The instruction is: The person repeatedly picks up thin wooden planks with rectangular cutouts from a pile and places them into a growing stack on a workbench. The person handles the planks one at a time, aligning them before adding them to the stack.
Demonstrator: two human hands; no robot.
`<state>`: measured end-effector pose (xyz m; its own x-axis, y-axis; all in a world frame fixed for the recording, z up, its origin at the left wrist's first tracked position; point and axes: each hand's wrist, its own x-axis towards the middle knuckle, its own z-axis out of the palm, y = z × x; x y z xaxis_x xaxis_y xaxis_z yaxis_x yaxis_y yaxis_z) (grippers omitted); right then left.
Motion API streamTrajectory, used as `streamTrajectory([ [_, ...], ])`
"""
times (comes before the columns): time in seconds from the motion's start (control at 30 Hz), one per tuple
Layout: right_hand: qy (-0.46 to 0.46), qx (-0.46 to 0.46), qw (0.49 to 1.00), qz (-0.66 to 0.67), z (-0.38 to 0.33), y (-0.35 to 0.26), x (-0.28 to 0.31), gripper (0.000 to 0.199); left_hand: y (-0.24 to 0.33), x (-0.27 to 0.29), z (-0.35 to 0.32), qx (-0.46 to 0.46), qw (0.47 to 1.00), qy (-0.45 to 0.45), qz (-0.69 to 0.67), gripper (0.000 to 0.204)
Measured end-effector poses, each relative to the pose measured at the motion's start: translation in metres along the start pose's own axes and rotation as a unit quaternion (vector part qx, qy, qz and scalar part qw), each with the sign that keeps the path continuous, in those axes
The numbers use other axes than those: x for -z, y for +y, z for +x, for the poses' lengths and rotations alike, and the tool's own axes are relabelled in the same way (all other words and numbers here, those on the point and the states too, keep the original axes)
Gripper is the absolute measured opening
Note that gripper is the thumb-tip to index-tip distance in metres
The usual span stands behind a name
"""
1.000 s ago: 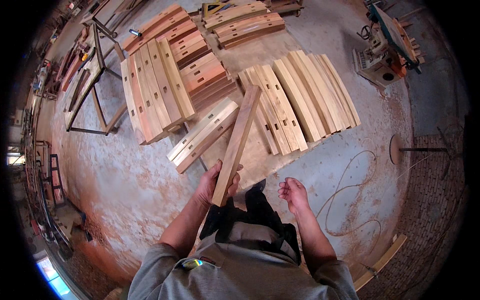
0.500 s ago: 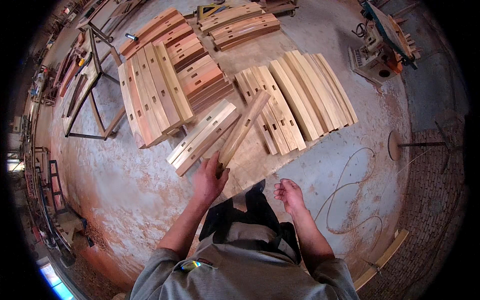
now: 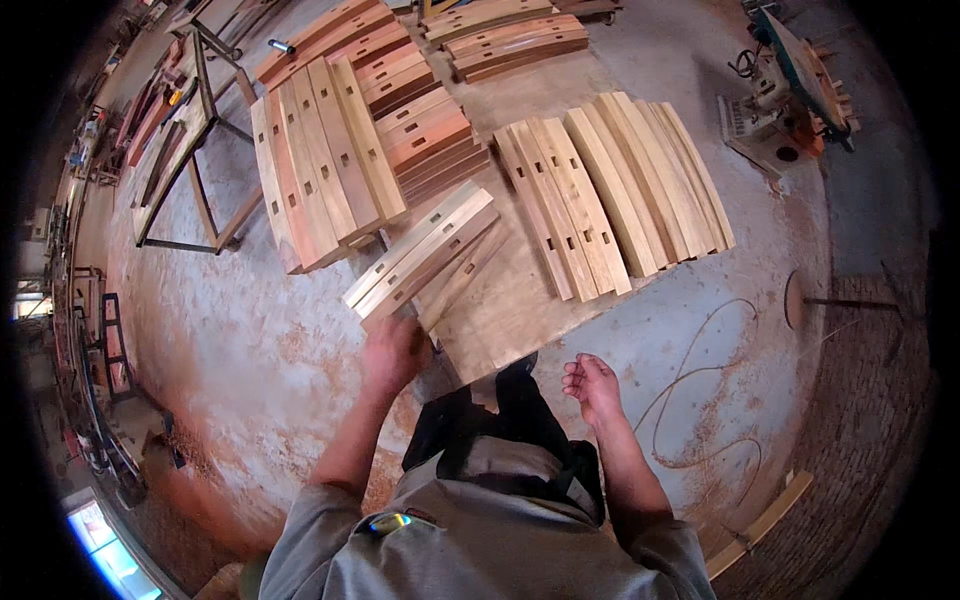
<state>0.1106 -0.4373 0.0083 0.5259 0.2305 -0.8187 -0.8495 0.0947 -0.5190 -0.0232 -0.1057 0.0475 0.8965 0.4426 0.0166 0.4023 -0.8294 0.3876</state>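
Observation:
My left hand [image 3: 397,352] is closed at the near end of a brown wooden slat [image 3: 466,272] with small slots. That slat lies slantwise on the board, alongside a pair of slotted slats [image 3: 425,250] with pale faces. The back of the hand hides most of its fingers and the slat's tip. To the right, my right hand [image 3: 592,386] hangs over the floor just off the board's near edge, fingers curled in, nothing visible in them.
A plywood board [image 3: 500,330] carries the work. Slotted pieces [image 3: 325,160] are stacked at left, with reddish ones behind; more pale pieces [image 3: 650,185] stand at right. A metal-framed table [image 3: 200,140], a green-topped machine [image 3: 790,90] and a cord [image 3: 690,375] on the floor surround it.
My left hand has drawn slightly left and lowered the brown slat from across the gap down beside the pale pair. My right hand has stayed nearly in place. The view has shifted slightly.

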Motion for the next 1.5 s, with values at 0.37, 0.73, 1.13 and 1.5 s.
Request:
streamTrajectory([
  [0.37,-0.002,0.004,1.0,-0.003,0.002,-0.005,0.002,0.014,-0.038,-0.021,0.017,0.0,0.997,0.0,0.08,0.037],
  [0.73,0.002,0.095,0.988,0.125,0.018,-0.059,-0.059,0.017,-0.002,-0.022,0.019,0.011,0.998,0.04,0.038,0.046],
  [1.13,0.015,0.082,0.985,0.151,0.037,-0.055,-0.06,0.011,0.087,-0.039,0.027,0.032,0.96,-0.101,-0.26,0.046],
  [1.5,-0.118,0.178,0.952,-0.219,-0.047,0.001,-0.082,0.023,0.14,-0.06,0.058,0.275,0.71,-0.227,-0.608,0.039],
])
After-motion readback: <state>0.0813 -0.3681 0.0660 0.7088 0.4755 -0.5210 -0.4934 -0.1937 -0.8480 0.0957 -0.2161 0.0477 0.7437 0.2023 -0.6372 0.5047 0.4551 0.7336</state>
